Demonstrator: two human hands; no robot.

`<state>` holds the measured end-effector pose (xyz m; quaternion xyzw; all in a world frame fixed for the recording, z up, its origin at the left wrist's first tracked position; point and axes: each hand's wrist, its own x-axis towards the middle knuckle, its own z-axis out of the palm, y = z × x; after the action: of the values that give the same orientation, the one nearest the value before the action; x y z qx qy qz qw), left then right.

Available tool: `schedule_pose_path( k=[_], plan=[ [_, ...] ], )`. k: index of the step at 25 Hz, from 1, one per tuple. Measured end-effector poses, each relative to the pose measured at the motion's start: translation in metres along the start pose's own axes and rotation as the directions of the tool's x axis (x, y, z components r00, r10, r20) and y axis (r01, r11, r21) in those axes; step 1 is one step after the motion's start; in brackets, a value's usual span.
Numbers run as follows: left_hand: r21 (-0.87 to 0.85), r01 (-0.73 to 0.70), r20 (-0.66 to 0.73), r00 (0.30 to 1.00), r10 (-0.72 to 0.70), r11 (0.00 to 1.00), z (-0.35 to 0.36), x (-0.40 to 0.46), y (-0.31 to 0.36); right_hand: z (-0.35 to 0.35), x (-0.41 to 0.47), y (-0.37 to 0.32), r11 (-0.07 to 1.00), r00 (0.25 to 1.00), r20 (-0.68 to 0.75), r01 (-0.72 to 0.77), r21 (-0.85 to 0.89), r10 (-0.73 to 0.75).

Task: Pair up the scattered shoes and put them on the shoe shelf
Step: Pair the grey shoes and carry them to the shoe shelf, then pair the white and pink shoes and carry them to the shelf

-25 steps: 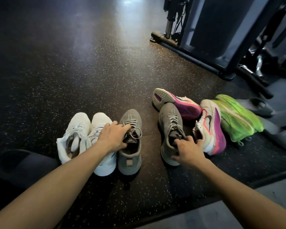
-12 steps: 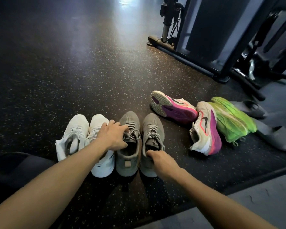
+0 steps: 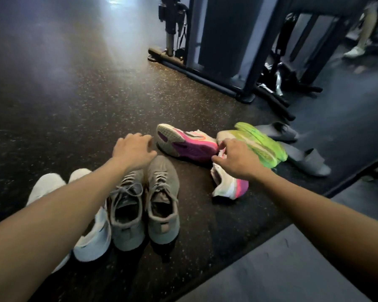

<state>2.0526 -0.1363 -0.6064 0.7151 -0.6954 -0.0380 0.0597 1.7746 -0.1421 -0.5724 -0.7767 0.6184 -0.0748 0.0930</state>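
Two grey sneakers (image 3: 162, 199) stand side by side on the dark floor, next to a white pair (image 3: 94, 236) partly hidden under my left arm. My left hand (image 3: 133, 149) hovers open above the grey toes, just left of a pink-soled sneaker (image 3: 186, 142) lying on its side. My right hand (image 3: 236, 158) rests with loosely spread fingers on the upright white-and-pink sneaker (image 3: 229, 184); a firm grip cannot be seen. A neon green pair (image 3: 262, 142) lies behind it.
Two grey slides (image 3: 308, 160) lie right of the green shoes. A gym machine frame (image 3: 218, 68) stands at the back. A grey mat edge (image 3: 292, 258) runs along the lower right. Another person's leg (image 3: 362, 29) shows at top right.
My right hand left the grey sneaker, now set beside its mate, and reached right to the white-and-pink sneaker. My left hand let go of the other grey sneaker and moved forward.
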Motion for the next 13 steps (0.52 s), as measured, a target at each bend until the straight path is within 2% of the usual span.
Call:
schedule_pose_path(
  k=[4, 8, 11, 13],
  plan=[
    [0.013, -0.038, 0.018, 0.999, 0.038, 0.999, 0.011, 0.042, 0.047, 0.022, 0.024, 0.038, 0.992, 0.996, -0.015, -0.086, -0.089, 0.085],
    [0.020, -0.078, 0.095, 0.993, 0.076, 0.997, 0.042, 0.085, 0.089, 0.076, 0.035, 0.063, 0.987, 0.990, 0.043, -0.133, -0.089, 0.137],
    [0.042, -0.104, 0.142, 0.985, 0.097, 0.994, 0.071, 0.111, 0.111, 0.108, 0.037, 0.072, 0.971, 0.979, 0.101, -0.160, -0.178, 0.179],
    [0.073, -0.171, 0.176, 0.972, 0.156, 0.982, 0.096, 0.125, 0.129, 0.122, 0.042, 0.082, 0.966, 0.978, 0.116, -0.147, -0.215, 0.175]
  ],
)
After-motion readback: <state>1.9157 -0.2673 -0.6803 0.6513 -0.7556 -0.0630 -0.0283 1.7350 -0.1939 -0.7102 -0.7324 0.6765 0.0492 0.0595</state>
